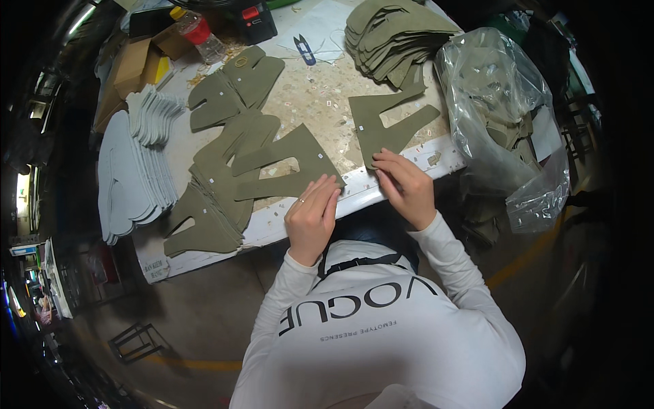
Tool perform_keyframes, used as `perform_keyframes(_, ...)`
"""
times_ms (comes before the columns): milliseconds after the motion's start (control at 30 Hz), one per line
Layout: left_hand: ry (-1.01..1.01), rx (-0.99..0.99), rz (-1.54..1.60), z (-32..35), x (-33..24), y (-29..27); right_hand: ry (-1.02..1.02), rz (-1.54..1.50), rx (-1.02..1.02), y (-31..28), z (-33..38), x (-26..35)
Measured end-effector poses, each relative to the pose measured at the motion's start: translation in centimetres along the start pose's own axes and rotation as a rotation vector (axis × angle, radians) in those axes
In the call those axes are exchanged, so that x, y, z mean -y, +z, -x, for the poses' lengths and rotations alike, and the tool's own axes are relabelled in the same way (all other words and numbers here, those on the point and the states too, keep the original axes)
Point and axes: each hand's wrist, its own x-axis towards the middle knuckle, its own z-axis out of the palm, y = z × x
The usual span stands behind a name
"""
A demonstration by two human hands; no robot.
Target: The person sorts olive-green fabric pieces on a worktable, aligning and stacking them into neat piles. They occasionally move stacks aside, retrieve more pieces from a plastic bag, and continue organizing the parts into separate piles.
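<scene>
My left hand (313, 211) is closed at the table's near edge, its fingertips on the corner of an olive cut piece (306, 153) with a slot and a small white sticker. Further right, my right hand (409, 187) pinches the near corner of a second olive cut piece (370, 136), also slotted and stickered. The two pieces lie apart. Left of them, a fanned stack of olive pieces (211, 221) reaches the table edge, with more olive pieces (262, 75) behind it. A bunched pile of olive pieces (388, 34) rests at the far right.
Grey cut pieces (133, 177) are stacked at the left. Blue thread snips (304, 52) lie at the back, near a bottle (204, 41), a black-and-red case (257, 24) and a cardboard box (136, 65). A clear plastic bag (487, 88) holding olive pieces hangs over the right edge.
</scene>
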Motion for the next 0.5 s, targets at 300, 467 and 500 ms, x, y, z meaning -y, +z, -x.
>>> perform_keyframes(300, 0.086, 0.097, 0.018, 1.8, -0.3, 0.0, -0.096, -0.120, 0.087, 0.2, 2.0, 0.4)
perform_keyframes(467, 0.105, 0.119, -0.006, 2.4, -0.2, -0.2, -0.124, -0.132, 0.121, 0.0, 2.6, 0.5)
perform_keyframes(500, 0.096, 0.124, -0.004, 2.4, -0.3, -0.2, -0.128, -0.137, 0.123, 0.1, 2.7, 0.5)
